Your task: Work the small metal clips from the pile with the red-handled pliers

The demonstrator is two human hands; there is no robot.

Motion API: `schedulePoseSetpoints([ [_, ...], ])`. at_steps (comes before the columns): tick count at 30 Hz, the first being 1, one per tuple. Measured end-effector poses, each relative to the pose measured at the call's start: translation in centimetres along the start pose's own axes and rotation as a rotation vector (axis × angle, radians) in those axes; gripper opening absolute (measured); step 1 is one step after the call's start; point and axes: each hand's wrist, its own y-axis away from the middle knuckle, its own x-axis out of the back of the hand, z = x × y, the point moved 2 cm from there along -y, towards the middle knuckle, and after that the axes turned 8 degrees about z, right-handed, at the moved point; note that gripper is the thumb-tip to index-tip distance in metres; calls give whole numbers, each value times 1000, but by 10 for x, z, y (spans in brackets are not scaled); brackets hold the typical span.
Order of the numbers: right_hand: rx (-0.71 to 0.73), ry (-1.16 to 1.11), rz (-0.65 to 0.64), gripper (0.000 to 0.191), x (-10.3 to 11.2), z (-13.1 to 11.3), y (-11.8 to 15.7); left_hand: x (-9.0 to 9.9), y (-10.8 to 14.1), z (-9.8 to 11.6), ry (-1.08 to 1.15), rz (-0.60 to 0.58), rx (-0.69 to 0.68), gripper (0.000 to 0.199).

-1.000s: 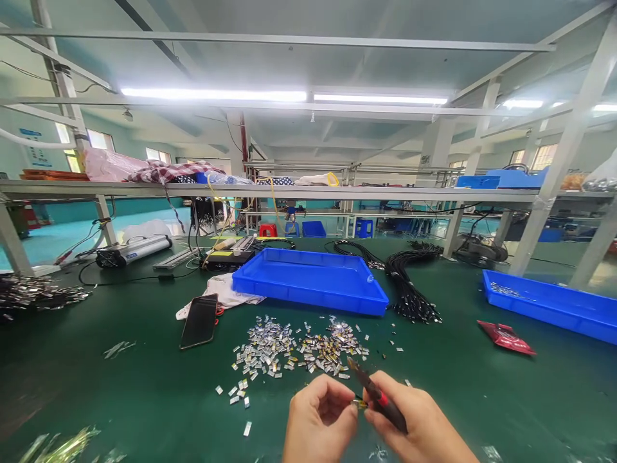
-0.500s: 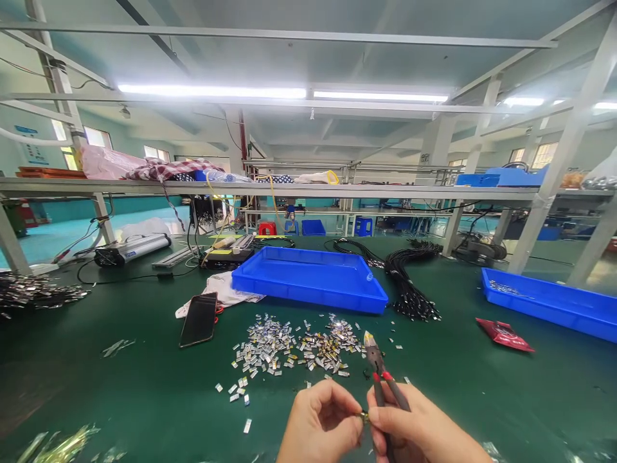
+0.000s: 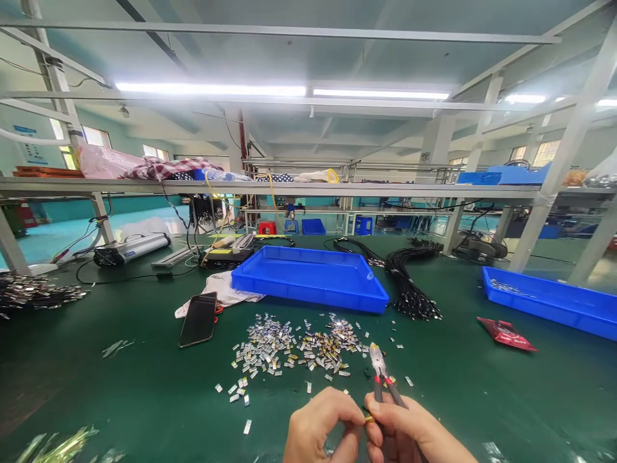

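Note:
My left hand (image 3: 324, 426) is closed in a pinch at a tiny yellowish piece (image 3: 369, 418); its exact kind is too small to tell. My right hand (image 3: 409, 427) is wrapped round a pair of cutting pliers (image 3: 378, 364) with red and dark handles, jaws pointing away from me. The right thumb and fingertips meet the same small piece. Beyond my hands, many small silvery rectangular pieces (image 3: 267, 344) lie in a loose heap on the green table. Beside them, to the right, is a heap with more yellow pieces (image 3: 328, 346).
A blue tray (image 3: 308, 297) stands behind the heaps, and another blue tray (image 3: 554, 310) is at the right. Black cable bundles (image 3: 409, 283), a phone (image 3: 198, 319), a red packet (image 3: 506, 334) and yellowish film scraps (image 3: 65, 447) lie around. A shelf (image 3: 299, 190) spans the back.
The pliers have shifted slightly to the right and down, with their tips lower. Both hands remain together at the small piece, and the left hand has moved slightly right.

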Motion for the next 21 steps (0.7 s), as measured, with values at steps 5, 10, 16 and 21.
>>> schedulePoseSetpoints([
  [5, 209, 224, 5, 38, 3, -6, -1, 3, 4, -13, 38, 63, 335, 7],
  [10, 483, 543, 28, 36, 7, -10, 0, 2, 2, -11, -46, 32, 332, 9],
  [16, 740, 1086, 152, 19, 5, -10, 5, -1, 1, -9, -208, -91, -1, 21],
  [21, 521, 861, 30, 23, 3, -10, 5, -3, 5, -14, -249, -111, -280, 23],
])
